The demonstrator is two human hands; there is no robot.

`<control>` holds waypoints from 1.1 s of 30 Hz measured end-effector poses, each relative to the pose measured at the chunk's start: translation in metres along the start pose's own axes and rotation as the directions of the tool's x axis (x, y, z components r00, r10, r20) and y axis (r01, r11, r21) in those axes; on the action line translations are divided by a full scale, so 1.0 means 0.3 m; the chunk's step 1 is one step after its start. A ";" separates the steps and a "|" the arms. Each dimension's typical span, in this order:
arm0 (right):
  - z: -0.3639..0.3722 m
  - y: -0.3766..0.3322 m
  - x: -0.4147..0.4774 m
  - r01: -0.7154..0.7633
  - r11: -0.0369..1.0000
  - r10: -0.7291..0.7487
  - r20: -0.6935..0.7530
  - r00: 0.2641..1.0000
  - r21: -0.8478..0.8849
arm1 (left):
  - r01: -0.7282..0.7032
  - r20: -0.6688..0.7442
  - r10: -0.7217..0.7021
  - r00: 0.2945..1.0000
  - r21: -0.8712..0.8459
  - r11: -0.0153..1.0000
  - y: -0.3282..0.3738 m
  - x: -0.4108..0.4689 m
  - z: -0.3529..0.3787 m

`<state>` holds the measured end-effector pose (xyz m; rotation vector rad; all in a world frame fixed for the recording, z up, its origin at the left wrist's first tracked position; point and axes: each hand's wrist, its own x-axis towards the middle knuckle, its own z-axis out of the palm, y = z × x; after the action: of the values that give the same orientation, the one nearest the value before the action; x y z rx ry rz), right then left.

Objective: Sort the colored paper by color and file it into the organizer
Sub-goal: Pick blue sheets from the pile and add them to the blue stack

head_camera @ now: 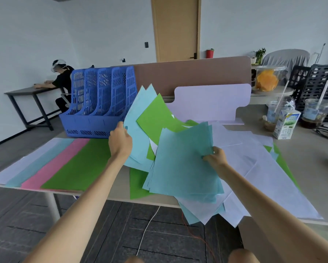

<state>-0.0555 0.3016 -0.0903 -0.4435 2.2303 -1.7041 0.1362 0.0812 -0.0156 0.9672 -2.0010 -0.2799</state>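
Now, left hand pinches edge of raised fan of pale blue and green paper sheets, centre of frame. Right hand grips right edge of teal paper stack, lower centre. Blue slotted plastic organizer stands upper left. Sheets probably thin, light, floppy, sliding easily over each other; better to hold stack near edge, thumb on top, fingers supporting underneath.

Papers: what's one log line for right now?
left hand: holds blue and green sheets | right hand: holds teal stack | organizer: no paper seen inside
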 end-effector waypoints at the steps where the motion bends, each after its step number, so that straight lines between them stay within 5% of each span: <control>1: -0.001 0.001 -0.001 -0.002 1.000 0.002 0.001 1.000 0.006 | -0.006 -0.032 0.006 0.999 -0.007 1.000 0.011 0.012 -0.018; 10: -0.006 -0.016 0.007 -0.070 0.997 0.069 0.034 0.997 0.027 | -0.113 -0.229 0.122 0.966 0.050 0.992 0.145 0.113 -0.203; 16: -0.015 -0.016 0.021 -0.095 0.991 0.091 0.047 0.995 0.094 | -0.106 -0.238 0.075 0.968 -0.121 0.987 0.223 0.154 -0.238; 21: -0.054 -0.022 0.002 -0.103 0.986 0.096 0.064 0.993 0.129 | 0.071 -0.005 -0.074 0.997 -0.248 0.966 0.195 0.053 -0.127; 26: -0.078 0.004 0.001 -0.096 0.972 0.082 0.077 0.994 0.213 | 0.270 0.224 -0.205 0.953 -0.315 0.910 0.154 -0.095 0.021; 30: -0.078 0.015 0.013 -0.108 0.969 0.103 0.036 0.994 0.221 | 0.442 0.431 -0.294 0.853 -0.297 0.846 0.129 -0.178 0.120; 33: -0.075 0.011 0.016 -0.127 0.956 0.119 0.045 0.992 0.264 | 0.584 0.625 -0.326 0.710 -0.262 0.768 0.117 -0.198 0.158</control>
<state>-0.0694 0.3199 -0.0880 -0.2575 1.9259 -1.8818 0.0992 0.1402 -0.0622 1.1649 -1.9910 -1.3933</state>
